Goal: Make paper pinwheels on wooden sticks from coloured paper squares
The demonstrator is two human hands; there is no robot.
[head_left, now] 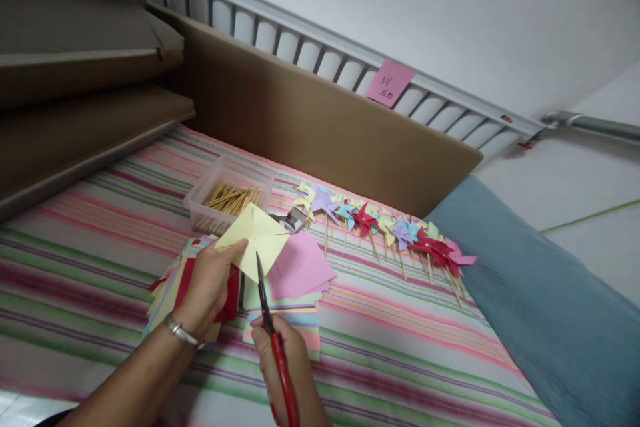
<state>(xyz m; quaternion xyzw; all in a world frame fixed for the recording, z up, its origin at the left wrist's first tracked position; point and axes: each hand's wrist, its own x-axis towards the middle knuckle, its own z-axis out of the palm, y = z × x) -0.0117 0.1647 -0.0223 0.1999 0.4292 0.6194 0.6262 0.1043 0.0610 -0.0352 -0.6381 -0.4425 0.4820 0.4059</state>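
Observation:
My left hand (209,287) pinches a creased yellow paper square (256,238) by its lower left edge and holds it up over the striped cloth. My right hand (285,357) grips red-handled scissors (273,340). Their dark blades point up and touch the yellow square's lower edge. Under both hands lie loose stacks of coloured paper squares (299,270), pink on top, with red and yellow ones by my left wrist.
A clear plastic tub of wooden sticks (227,201) stands behind the paper. A row of finished paper pinwheels (395,230) on sticks lies to the right. A cardboard panel (320,127) lines the back, a blue cloth (540,320) lies right, and a pink note (390,83) hangs above.

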